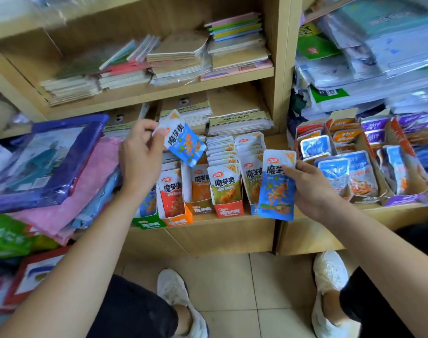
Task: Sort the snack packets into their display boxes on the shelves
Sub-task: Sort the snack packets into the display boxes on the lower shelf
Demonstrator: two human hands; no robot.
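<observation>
Blue tilted packet pinched by left hand, second blue packet gripped by right hand, two held

Bright, even, diffuse light falls from above, and shadows are soft. The shelf recesses dim toward the back, while the floor is pale and evenly lit. Glare whitens the plastic stacks at upper right and streaks the purple pack. The centre is sharpest: print reads on the tilted packet in the left hand and on the upright packet in the right hand. The corners smear, worst at top left, and the shelf edges bow with wide-angle distortion.
</observation>
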